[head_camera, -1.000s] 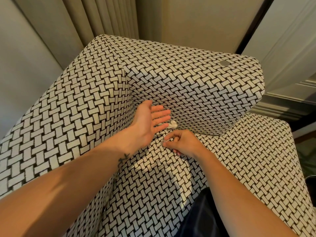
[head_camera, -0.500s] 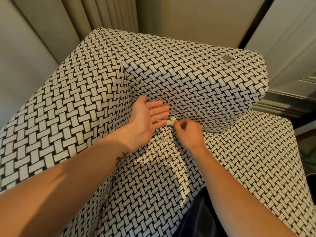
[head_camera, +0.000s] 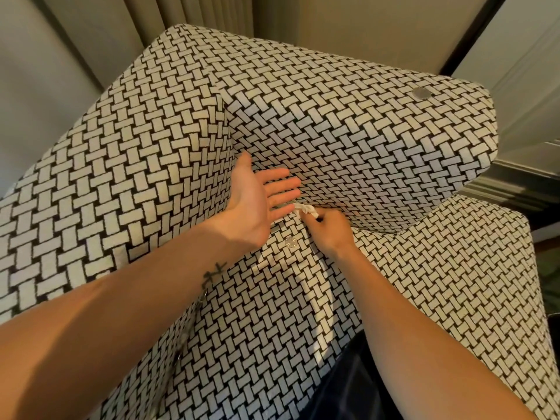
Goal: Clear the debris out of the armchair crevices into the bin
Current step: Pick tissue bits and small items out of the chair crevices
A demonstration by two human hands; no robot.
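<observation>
The armchair (head_camera: 169,165) is covered in black-and-white woven-pattern fabric. A small crumpled white scrap of paper (head_camera: 304,210) sits at the crevice where the seat meets the backrest. My right hand (head_camera: 328,230) pinches this scrap with its fingertips. My left hand (head_camera: 257,197) is open, palm up, fingers spread, right beside the scrap and pressing against the backrest. A small round coin-like disc (head_camera: 291,241) lies on the seat just below both hands. No bin is in view.
Another round disc (head_camera: 421,93) lies on top of the backrest at the right. Curtains (head_camera: 194,16) and a wall stand behind the chair. Dark fabric (head_camera: 348,389) shows at the bottom edge, over the seat front.
My right hand moved up from the seat to the crevice and closed its fingertips on the white scrap. The disc on the seat, earlier covered by the hand, now shows. My left hand stayed open.
</observation>
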